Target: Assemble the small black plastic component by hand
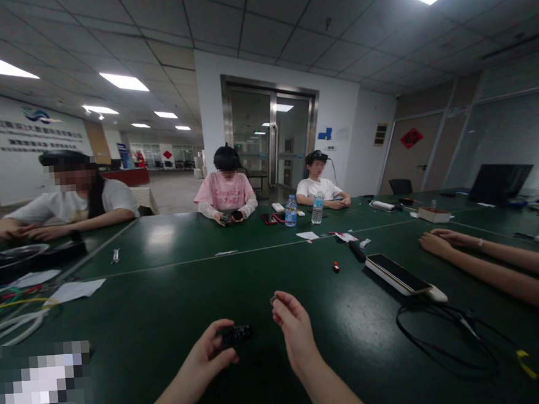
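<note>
So the small dark piece (238, 334) sits low over the green table (166, 307), right at the left hand (205, 360), which is easily the nearer one. From that palm it lies toward 2 o'clock, taking 12 as straight away from the wearer. Its long axis runs roughly 9 to 3, with the free end poking out toward 3; can't tell which end counts as the front. The left grip is a loose half-open C with the piece's near end between thumb and fingers, though whether the thumb actually touches is unclear. The right hand (297, 332) has its fingertips pinched nearly closed on some tiny bit (273, 299), too small to make out. From that pinch, the dark piece is around 8 o'clock, clearly apart.
</note>
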Tool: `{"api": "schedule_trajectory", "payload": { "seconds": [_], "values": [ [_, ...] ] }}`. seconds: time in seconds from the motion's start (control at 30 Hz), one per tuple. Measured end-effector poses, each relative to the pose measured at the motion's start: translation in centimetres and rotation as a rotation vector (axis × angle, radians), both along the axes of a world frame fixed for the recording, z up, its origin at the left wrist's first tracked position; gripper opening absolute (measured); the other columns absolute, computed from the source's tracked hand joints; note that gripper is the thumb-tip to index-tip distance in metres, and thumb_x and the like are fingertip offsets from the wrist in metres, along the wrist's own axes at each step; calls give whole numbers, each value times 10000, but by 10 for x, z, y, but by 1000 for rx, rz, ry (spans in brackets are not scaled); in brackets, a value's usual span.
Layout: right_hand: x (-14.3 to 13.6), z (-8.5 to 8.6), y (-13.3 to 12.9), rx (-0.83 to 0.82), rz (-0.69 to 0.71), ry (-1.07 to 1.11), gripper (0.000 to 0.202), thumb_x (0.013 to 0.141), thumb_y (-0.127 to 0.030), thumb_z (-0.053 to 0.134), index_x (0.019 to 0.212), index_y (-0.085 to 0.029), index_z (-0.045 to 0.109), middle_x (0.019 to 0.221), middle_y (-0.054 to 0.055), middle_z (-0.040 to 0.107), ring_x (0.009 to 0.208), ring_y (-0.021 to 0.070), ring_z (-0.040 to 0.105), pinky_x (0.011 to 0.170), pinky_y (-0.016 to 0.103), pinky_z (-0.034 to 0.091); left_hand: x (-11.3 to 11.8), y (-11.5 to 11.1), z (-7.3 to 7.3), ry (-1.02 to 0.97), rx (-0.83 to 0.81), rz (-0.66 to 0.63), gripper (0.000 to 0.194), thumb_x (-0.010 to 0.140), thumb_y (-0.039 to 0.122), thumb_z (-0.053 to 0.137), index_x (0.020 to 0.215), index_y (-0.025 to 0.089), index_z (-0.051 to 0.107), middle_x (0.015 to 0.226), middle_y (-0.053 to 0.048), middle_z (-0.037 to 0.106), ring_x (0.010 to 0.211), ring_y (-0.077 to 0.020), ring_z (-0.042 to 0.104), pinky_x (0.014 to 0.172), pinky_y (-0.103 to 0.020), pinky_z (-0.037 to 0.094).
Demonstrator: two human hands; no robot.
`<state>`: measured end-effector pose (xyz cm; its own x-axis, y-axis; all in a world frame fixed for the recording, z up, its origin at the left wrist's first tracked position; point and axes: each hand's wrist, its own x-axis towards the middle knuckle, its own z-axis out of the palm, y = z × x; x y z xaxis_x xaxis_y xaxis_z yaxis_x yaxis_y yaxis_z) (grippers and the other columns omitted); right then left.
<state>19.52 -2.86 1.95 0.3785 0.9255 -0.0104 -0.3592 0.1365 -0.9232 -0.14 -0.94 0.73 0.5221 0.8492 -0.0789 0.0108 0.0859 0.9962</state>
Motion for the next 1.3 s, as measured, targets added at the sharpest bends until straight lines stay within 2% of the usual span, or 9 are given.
{"api": "schedule_trajectory", "payload": {
  "seconds": [0.23,0.43,0.57,0.7,0.83,0.97,1.13,1.3],
  "values": [
    [-4,-1,-1,35,65,-58,336,638,-348,711,932,-197,649,917,46,664,852,190,597,768,313,462,0,0,0,-15,13,-15,512,674,401,664,1095,241,420,863,-38,640,753,-203,580,691,-330,398],
    [-8,6,-8,52,216,-185,268,675,-321,683,919,-212,662,910,36,669,889,197,595,803,332,452,3,-1,1,-41,36,-4,496,668,393,669,1074,234,433,850,-35,633,735,-195,579,671,-325,394],
    [-13,9,-13,111,314,-379,183,682,-279,669,858,-234,684,867,19,657,859,200,584,818,350,424,3,0,-1,-53,26,2,504,654,375,678,1066,224,430,810,-24,626,717,-192,576,662,-329,394],
    [-16,5,-16,199,327,-564,170,624,-208,704,782,-269,709,947,22,638,947,224,551,876,366,376,3,1,-5,-91,35,-4,474,655,347,685,1044,228,440,825,-19,634,704,-178,579,665,-325,404],
    [-15,-2,-14,191,363,-700,221,631,-187,693,815,-309,708,998,22,628,998,252,521,891,401,351,2,1,-4,-99,28,-31,416,692,292,661,1041,224,444,847,-17,638,724,-169,589,706,-335,425],
    [-13,-4,-15,180,386,-741,224,630,-192,697,815,-318,707,988,13,633,979,258,528,877,404,351,3,-1,1,-83,21,-31,398,695,278,657,1028,215,448,825,-8,635,730,-169,590,711,-332,436],
    [-14,2,-19,178,401,-836,224,672,-226,672,881,-305,685,997,13,630,980,243,542,861,379,382,2,-1,0,-68,23,-22,421,694,302,663,1040,215,441,832,-11,645,730,-167,592,704,-316,441],
    [-15,10,-21,203,430,-931,367,666,-235,692,1021,-277,611,1033,18,601,980,195,549,871,335,412,1,2,-5,-70,47,38,443,677,359,675,1033,222,450,824,-15,658,689,-164,600,626,-280,440]
  ]
}}
